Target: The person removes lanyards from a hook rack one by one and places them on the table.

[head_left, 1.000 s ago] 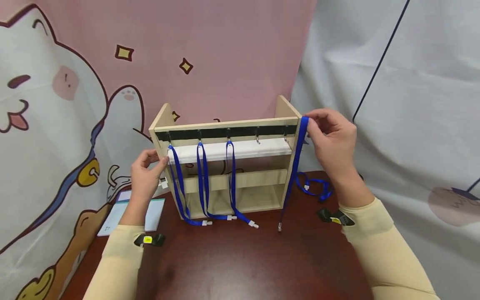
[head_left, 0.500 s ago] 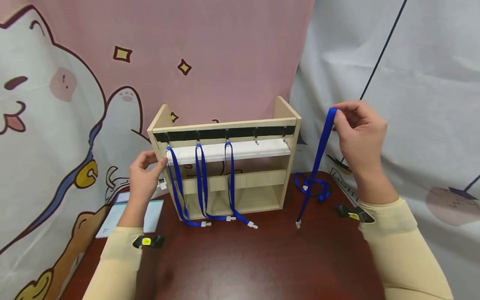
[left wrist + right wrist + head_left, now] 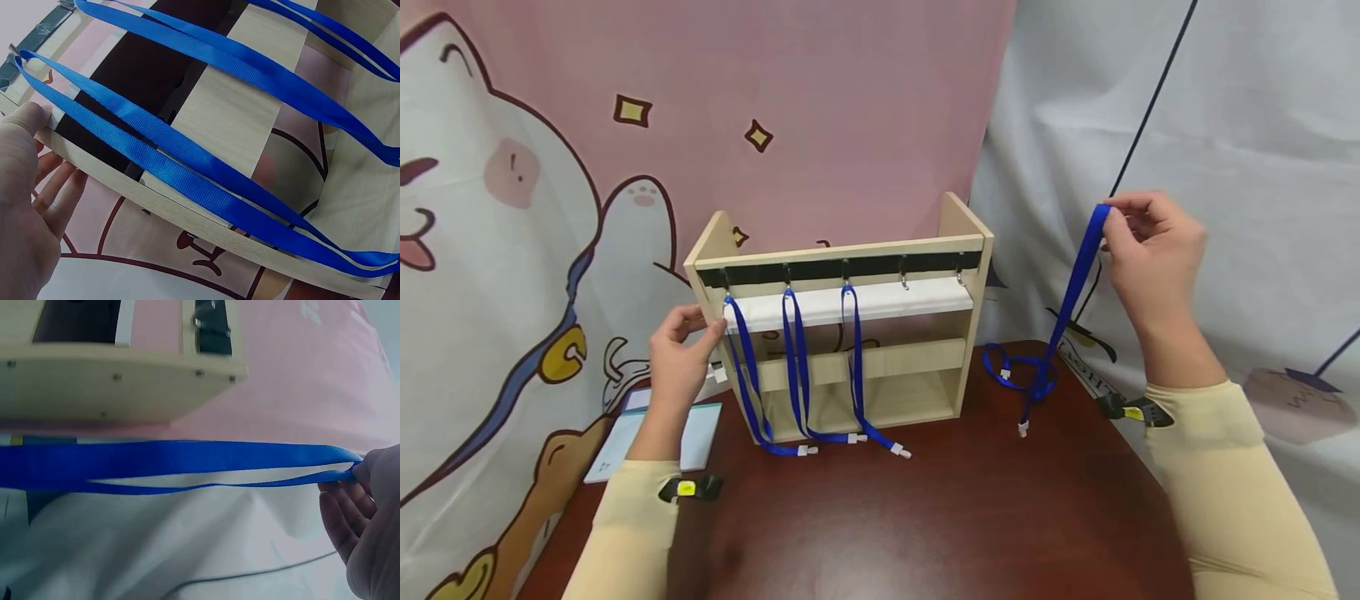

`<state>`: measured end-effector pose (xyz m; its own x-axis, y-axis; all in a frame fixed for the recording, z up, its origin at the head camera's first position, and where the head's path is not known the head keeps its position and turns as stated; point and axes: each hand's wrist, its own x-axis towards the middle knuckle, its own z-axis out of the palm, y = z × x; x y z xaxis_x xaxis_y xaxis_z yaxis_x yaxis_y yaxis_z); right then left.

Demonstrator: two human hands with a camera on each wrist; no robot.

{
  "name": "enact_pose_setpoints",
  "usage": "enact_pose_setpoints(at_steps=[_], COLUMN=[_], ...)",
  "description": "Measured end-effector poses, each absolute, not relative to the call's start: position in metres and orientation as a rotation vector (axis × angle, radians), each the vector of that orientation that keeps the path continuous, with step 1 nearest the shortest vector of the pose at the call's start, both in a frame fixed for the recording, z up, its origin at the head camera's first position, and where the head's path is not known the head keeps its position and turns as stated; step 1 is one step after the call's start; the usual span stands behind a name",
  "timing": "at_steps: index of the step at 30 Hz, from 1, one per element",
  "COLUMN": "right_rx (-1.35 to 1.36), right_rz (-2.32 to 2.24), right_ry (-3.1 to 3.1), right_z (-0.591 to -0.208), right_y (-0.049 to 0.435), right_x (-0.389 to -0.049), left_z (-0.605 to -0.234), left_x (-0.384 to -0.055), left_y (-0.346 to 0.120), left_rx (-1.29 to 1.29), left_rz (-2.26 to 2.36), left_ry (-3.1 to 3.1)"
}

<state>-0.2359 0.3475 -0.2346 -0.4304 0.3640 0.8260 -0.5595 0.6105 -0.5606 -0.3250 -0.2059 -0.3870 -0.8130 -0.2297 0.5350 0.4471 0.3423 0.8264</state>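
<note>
My left hand (image 3: 677,354) grips the left side of a wooden rack (image 3: 842,249), thumb at its front edge and fingers behind the panel, also seen in the left wrist view. Out to the right of the rack, my right hand (image 3: 1161,262) pinches the top of a blue lanyard (image 3: 1078,271) between thumb and fingers. It hangs as a long loop, its white clip (image 3: 1022,428) at the bottom. Three more blue lanyards (image 3: 801,354) hang from the left hooks, their clips lying on the table. Two hooks (image 3: 904,283) on the right hold nothing.
Another blue lanyard (image 3: 988,362) lies coiled on the dark red table (image 3: 865,517) right of the rack, behind the held one in the head view. A pale blue notebook (image 3: 702,437) lies at the left. Printed curtains stand behind and to the right.
My right hand has moved right, away from the rack's right side, carrying the lanyard with it. My left hand stays on the rack, and the hanging lanyards have not moved.
</note>
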Motion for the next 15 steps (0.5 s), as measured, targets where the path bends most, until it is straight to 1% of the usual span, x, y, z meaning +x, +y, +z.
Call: enact_pose_setpoints(at_steps=[15], right_rx=[-0.129], right_rz=[0.872], right_ry=[-1.809], right_z=[-0.234], right_y=[0.406], right_x=[-0.250], left_z=[-0.387], left_x=[-0.324], left_y=[-0.205], left_rx=[-0.162], left_rz=[-1.532], left_ry=[-2.047])
